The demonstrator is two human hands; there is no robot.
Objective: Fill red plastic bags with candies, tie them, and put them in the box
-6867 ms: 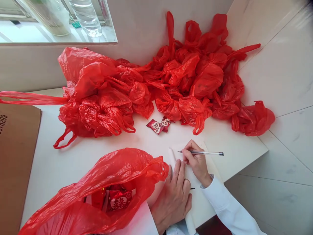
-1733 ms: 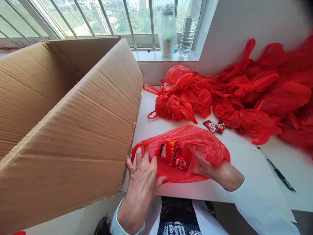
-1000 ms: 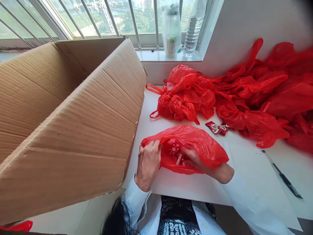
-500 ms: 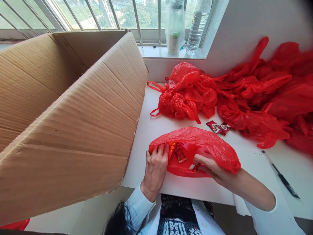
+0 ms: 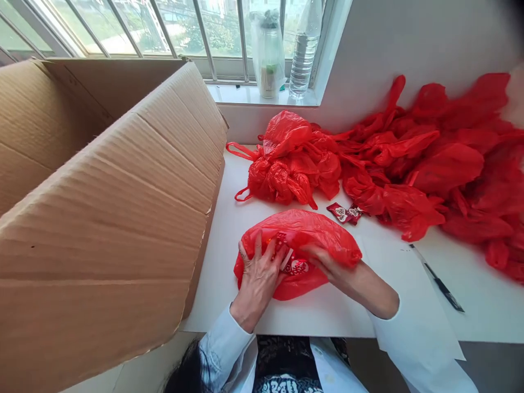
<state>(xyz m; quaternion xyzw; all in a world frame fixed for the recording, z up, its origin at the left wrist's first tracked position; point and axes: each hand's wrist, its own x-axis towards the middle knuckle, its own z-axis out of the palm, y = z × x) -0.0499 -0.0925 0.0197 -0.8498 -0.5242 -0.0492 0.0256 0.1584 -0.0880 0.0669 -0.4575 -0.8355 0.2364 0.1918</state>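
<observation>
A red plastic bag (image 5: 303, 224) lies on the white table with its mouth toward me. My left hand (image 5: 260, 275) rests over the bag's left side and opening, fingers spread, touching small wrapped packets inside. One dark red packet with white print (image 5: 298, 267) shows in the opening beside those fingertips. My right hand (image 5: 333, 267) reaches into the bag from the right with its fingers stretched out; the red plastic partly covers them. Two similar red packets (image 5: 346, 213) lie on the table behind the bag.
A large open cardboard box (image 5: 135, 218) stands at left. Crumpled red bags (image 5: 292, 158) are heaped along the wall, with more (image 5: 450, 164) to the right. A black-handled pen or knife (image 5: 444, 289) lies beside white paper (image 5: 413, 295). Bottles (image 5: 303, 63) stand on the windowsill.
My left hand has moved over the bag's opening and spread its fingers. My right hand has unbent its fingers and no longer pinches a small packet. The view has shifted rightward.
</observation>
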